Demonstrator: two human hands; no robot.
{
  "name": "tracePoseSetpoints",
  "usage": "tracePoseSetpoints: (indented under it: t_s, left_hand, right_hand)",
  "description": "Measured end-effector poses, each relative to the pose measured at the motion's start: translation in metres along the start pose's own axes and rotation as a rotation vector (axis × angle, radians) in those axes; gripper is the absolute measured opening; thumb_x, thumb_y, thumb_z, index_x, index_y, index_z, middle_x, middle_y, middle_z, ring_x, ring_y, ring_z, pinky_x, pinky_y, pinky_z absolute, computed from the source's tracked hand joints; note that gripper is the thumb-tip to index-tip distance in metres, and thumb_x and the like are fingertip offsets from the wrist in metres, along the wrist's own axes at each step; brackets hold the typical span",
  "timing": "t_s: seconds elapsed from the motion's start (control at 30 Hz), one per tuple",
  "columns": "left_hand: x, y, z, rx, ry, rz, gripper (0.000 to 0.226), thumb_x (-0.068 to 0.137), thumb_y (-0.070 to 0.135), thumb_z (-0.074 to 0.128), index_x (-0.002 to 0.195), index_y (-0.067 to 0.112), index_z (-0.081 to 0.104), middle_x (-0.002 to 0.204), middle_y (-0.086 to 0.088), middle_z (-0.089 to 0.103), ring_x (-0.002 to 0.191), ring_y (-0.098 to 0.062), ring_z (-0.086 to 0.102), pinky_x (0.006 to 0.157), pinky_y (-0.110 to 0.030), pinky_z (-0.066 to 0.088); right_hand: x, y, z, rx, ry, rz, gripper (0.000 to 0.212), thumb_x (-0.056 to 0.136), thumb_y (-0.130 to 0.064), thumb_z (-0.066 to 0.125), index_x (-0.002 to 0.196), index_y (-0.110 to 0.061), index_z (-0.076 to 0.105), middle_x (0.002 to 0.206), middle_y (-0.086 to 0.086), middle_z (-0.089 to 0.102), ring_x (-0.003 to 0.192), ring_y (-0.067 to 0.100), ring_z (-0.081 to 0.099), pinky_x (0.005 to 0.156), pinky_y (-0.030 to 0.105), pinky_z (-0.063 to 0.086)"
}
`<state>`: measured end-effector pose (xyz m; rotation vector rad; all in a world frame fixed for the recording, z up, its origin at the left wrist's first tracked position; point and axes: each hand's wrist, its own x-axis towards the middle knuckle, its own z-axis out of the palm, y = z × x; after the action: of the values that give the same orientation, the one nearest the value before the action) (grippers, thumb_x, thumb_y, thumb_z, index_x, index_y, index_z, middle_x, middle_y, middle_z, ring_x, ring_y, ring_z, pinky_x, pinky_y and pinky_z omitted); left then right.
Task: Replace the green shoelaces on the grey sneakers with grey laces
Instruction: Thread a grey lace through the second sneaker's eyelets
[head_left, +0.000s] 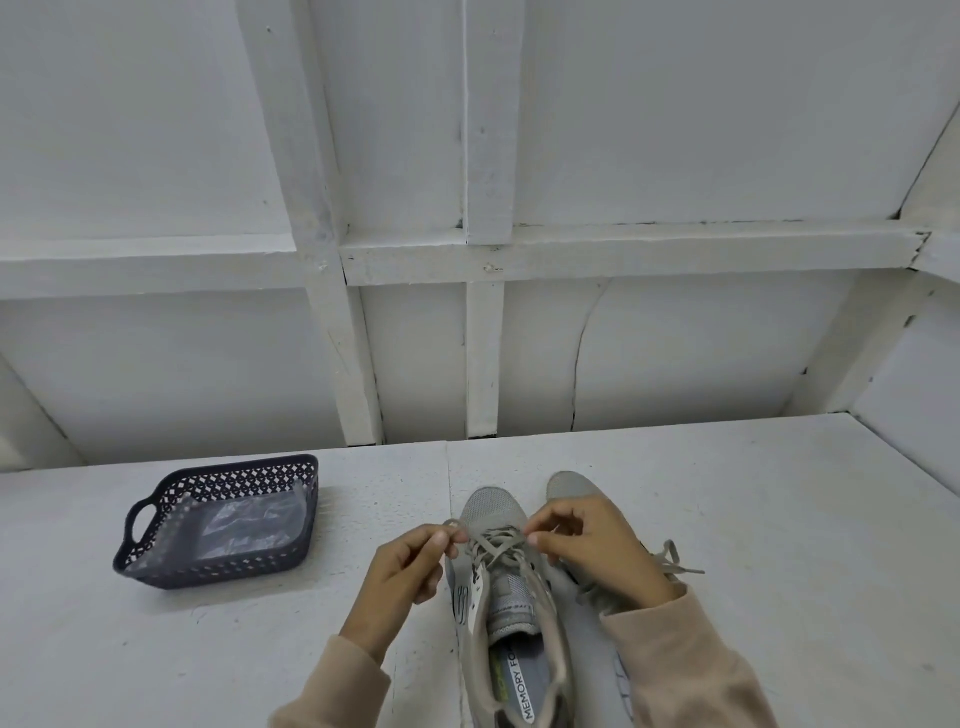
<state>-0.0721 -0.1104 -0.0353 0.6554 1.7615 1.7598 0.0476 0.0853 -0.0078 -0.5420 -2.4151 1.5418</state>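
Two grey sneakers stand side by side on the white table, toes pointing away from me. The left sneaker (493, 512) carries a grey lace (500, 545) crossed through its eyelets. My left hand (410, 569) pinches one end of that lace at the shoe's left side. My right hand (592, 545) pinches the other end at the right side, just above the eyelets. The right sneaker (569, 486) lies mostly hidden behind my right hand and sleeve; its grey lace (670, 564) shows tied beside my wrist. No green lace is in view.
A dark perforated plastic basket (136, 525) with a handle sits at the left of the table, holding clear plastic wrapping (249, 525). A white panelled wall with wooden battens rises right behind the table's far edge.
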Motion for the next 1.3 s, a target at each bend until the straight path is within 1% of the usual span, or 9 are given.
tracePoseSetpoints:
  t_s: [0.1, 0.17, 0.27, 0.43, 0.7, 0.93, 1.1, 1.2, 1.3]
  left_hand:
    - [-0.005, -0.005, -0.002, 0.078, -0.01, 0.002, 0.012, 0.09, 0.014, 0.064, 0.09, 0.015, 0.077, 0.055, 0.007, 0.047, 0.05, -0.009, 0.031, 0.047, -0.016, 0.027]
    - [-0.008, -0.006, -0.001, 0.15, 0.005, 0.013, 0.01, 0.086, 0.01, 0.069, 0.088, 0.015, 0.077, 0.05, 0.007, 0.05, 0.048, -0.008, 0.037, 0.049, -0.015, 0.033]
    - [-0.01, -0.003, 0.003, 0.206, 0.034, 0.006, 0.01, 0.08, 0.008, 0.074, 0.084, 0.016, 0.077, 0.069, 0.0, 0.07, 0.053, -0.01, 0.053, 0.055, -0.014, 0.042]
    - [-0.011, -0.003, 0.007, 0.287, 0.006, 0.044, 0.01, 0.08, 0.008, 0.074, 0.08, 0.017, 0.076, 0.079, 0.0, 0.073, 0.057, -0.006, 0.057, 0.062, -0.016, 0.047]
    - [-0.01, -0.002, -0.002, 0.577, -0.026, 0.13, 0.017, 0.079, 0.012, 0.074, 0.074, 0.029, 0.075, 0.074, 0.018, 0.069, 0.059, -0.003, 0.053, 0.058, -0.013, 0.042]
    - [-0.003, 0.002, -0.007, 0.84, -0.078, 0.24, 0.025, 0.077, 0.022, 0.071, 0.069, 0.045, 0.064, 0.073, 0.018, 0.066, 0.064, -0.004, 0.058, 0.062, -0.013, 0.043]
    - [0.002, 0.006, -0.007, 0.885, -0.103, 0.274, 0.009, 0.071, 0.036, 0.06, 0.073, 0.038, 0.068, 0.068, 0.019, 0.062, 0.065, -0.003, 0.058, 0.063, -0.017, 0.045]
    - [0.004, 0.007, -0.007, 0.922, -0.117, 0.3, 0.007, 0.075, 0.033, 0.064, 0.078, 0.035, 0.07, 0.067, 0.021, 0.06, 0.069, -0.004, 0.059, 0.062, -0.012, 0.041]
    - [0.005, 0.008, -0.008, 0.941, -0.135, 0.3, 0.01, 0.079, 0.026, 0.068, 0.079, 0.036, 0.071, 0.071, 0.02, 0.061, 0.073, -0.006, 0.059, 0.064, -0.011, 0.041]
  right_hand:
    - [-0.005, 0.002, 0.0, -0.043, 0.001, 0.035, 0.015, 0.082, -0.004, 0.072, 0.078, -0.018, 0.075, 0.063, -0.003, 0.068, 0.05, 0.006, 0.058, 0.054, 0.028, 0.051]
    - [-0.006, 0.001, -0.001, -0.077, 0.016, 0.034, 0.017, 0.08, -0.003, 0.072, 0.075, -0.019, 0.074, 0.058, -0.008, 0.066, 0.048, 0.001, 0.054, 0.051, 0.023, 0.047]
    - [-0.008, -0.003, -0.002, -0.095, 0.01, 0.028, 0.023, 0.078, 0.003, 0.071, 0.071, -0.019, 0.073, 0.05, -0.012, 0.06, 0.044, -0.001, 0.05, 0.047, 0.015, 0.042]
    - [-0.011, -0.003, -0.003, -0.093, -0.018, 0.048, 0.017, 0.078, 0.002, 0.07, 0.074, -0.014, 0.075, 0.049, -0.009, 0.06, 0.045, 0.004, 0.052, 0.039, 0.023, 0.046]
    - [-0.014, -0.001, -0.006, -0.086, -0.05, 0.083, 0.026, 0.076, 0.004, 0.069, 0.066, -0.02, 0.074, 0.054, -0.003, 0.061, 0.049, 0.009, 0.055, 0.047, 0.024, 0.049]
    - [-0.013, 0.002, 0.0, -0.117, -0.015, 0.063, 0.025, 0.076, 0.0, 0.07, 0.067, -0.023, 0.072, 0.053, -0.007, 0.061, 0.047, 0.003, 0.054, 0.051, 0.023, 0.048]
    - [-0.011, 0.005, 0.004, -0.159, -0.056, 0.057, 0.024, 0.08, -0.004, 0.069, 0.071, -0.026, 0.071, 0.053, -0.012, 0.06, 0.049, -0.002, 0.052, 0.053, 0.021, 0.047]
    - [-0.007, 0.006, 0.008, -0.2, -0.069, 0.047, 0.024, 0.082, -0.006, 0.07, 0.072, -0.028, 0.07, 0.063, -0.012, 0.063, 0.055, -0.003, 0.052, 0.06, 0.016, 0.044]
    - [-0.005, 0.007, 0.015, -0.241, -0.06, 0.029, 0.028, 0.08, -0.008, 0.071, 0.07, -0.034, 0.069, 0.07, -0.009, 0.066, 0.063, 0.0, 0.055, 0.066, 0.019, 0.045]
